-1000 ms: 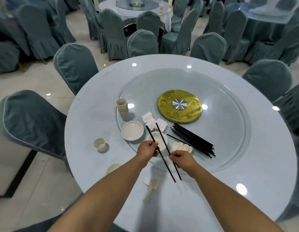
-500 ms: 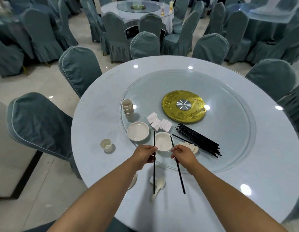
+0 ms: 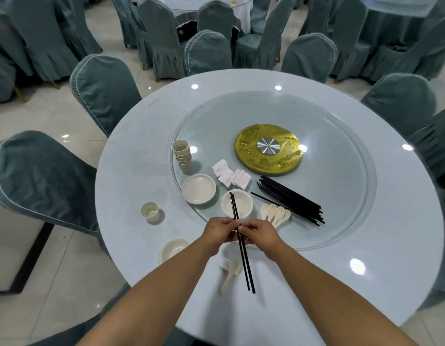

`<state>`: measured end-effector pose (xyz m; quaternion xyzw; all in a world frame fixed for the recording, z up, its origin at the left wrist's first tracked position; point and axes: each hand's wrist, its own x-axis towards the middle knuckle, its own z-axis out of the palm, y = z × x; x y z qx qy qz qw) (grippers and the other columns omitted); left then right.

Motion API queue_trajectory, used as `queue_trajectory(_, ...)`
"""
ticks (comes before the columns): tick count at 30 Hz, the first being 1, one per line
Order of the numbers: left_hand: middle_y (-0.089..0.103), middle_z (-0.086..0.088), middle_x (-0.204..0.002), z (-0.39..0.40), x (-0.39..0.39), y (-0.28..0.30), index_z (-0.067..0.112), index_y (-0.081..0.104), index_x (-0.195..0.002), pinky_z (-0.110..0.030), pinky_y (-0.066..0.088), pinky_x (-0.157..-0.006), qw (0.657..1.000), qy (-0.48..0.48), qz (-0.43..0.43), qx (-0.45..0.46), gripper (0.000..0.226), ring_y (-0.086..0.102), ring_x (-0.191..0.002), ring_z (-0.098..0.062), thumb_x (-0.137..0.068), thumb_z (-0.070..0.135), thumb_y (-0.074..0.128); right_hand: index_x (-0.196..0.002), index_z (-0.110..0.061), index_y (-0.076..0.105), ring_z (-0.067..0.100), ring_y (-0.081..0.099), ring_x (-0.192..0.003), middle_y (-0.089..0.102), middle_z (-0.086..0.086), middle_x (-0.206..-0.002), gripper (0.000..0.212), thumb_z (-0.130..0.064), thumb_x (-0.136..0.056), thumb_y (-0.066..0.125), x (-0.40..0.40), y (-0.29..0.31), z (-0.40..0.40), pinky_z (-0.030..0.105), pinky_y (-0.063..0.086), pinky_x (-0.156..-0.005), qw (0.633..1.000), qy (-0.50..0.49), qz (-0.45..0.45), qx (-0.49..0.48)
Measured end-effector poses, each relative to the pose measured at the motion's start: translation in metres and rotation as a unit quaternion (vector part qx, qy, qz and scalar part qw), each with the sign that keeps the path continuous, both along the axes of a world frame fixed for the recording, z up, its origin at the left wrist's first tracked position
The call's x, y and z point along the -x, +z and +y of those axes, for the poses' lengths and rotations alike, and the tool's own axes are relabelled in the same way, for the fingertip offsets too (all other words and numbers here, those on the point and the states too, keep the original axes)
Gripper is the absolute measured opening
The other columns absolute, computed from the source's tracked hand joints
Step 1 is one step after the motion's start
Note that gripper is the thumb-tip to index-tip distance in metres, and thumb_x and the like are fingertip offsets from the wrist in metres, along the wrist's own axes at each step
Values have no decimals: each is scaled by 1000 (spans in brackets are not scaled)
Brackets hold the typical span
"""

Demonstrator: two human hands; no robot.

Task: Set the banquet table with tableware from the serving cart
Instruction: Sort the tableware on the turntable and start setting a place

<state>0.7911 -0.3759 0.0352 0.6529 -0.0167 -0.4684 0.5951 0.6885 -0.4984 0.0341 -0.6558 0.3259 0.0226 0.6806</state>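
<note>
Both the left hand (image 3: 220,232) and right hand (image 3: 260,233) pinched the pair of thin black chopsticks (image 3: 242,248) mid-shaft above the pale round tabletop (image 3: 131,196), where uneven grip could let one stick slip out of line.

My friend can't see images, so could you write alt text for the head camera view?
Two hands, left hand and right hand, pinch a pair of black chopsticks together over a round banquet table. Beyond them on the glass turntable lie bowls, stacked cups, spoons and more chopsticks.
</note>
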Motion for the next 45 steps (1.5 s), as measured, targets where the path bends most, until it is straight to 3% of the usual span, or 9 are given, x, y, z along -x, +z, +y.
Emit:
queue_trajectory(6, 69, -16, -78, -3, 1, -4, -7, 69, -100, -34, 58, -80, 999, 26, 33, 3, 18, 60, -59, -20, -90, 8, 68, -94, -12, 76, 15, 72, -81, 77, 7, -87, 9, -17, -91, 68, 3, 2, -1, 27, 59, -75, 1000, 8, 25, -15)
queue_trajectory(11, 70, -13, -83, -4, -4, -2, -1, 71, -99, -34, 58, -82, 997, 79, 25, -10, 18, 65, -74, -23, -88, 13, 72, -96, -5, 72, 18, 73, -75, 75, 13, -86, 12, -14, -91, 66, 8, 3, -3, 19, 54, -61, 994, 50, 84, -39)
queue_trajectory(19, 71, -6, -86, 19, -20, 5, 11, 74, -94, -30, 57, -69, 993, 103, -30, -44, 11, 66, -68, -18, -86, 20, 74, -97, -3, 71, 21, 73, -74, 75, 11, -85, 15, -17, -92, 67, -5, 8, -5, 30, 61, -72, 991, 89, 100, -30)
queue_trajectory(24, 69, -13, -85, 23, -24, 14, 1, 71, -98, -31, 55, -66, 994, 106, 3, -18, 18, 64, -64, -20, -86, 13, 73, -105, 2, 67, 26, 74, -81, 74, 13, -85, 19, -14, -93, 66, -11, 15, 3, 31, 60, -69, 982, 77, 102, -142)
queue_trajectory(30, 63, -12, -77, 25, -26, 16, -6, 65, -106, -28, 53, -59, 994, 107, 34, -13, 25, 60, -60, -20, -87, 10, 72, -106, 1, 67, 26, 74, -85, 73, 15, -91, 20, -15, -94, 64, -15, 18, 5, 32, 60, -72, 974, 96, 103, -175)
queue_trajectory(38, 61, -14, -77, 22, -26, 16, 1, 62, -92, -30, 55, -67, 997, 79, 21, -13, 5, 57, -61, -21, -93, 6, 63, -109, 1, 65, 32, 73, -92, 72, 18, -95, 21, -15, -96, 62, -11, 20, 1, 36, 61, -73, 975, 71, 107, -179)
queue_trajectory(41, 60, -10, -77, 18, -29, 19, 6, 63, -89, -30, 54, -67, 996, 89, 1, -22, 5, 55, -63, -21, -94, 7, 62, -110, 1, 66, 28, 73, -81, 68, 17, -89, 21, -13, -94, 63, -11, 24, -6, 36, 59, -68, 983, 15, 97, -158)
queue_trajectory(45, 61, -9, -79, 9, -30, 27, 3, 63, -103, -28, 53, -66, 997, 76, -1, -14, 10, 55, -65, -19, -94, 9, 63, -123, -10, 59, 25, 63, -60, 62, 18, -76, 28, -3, -96, 56, -13, 37, -22, 34, 57, -59, 988, -56, 36, -142)
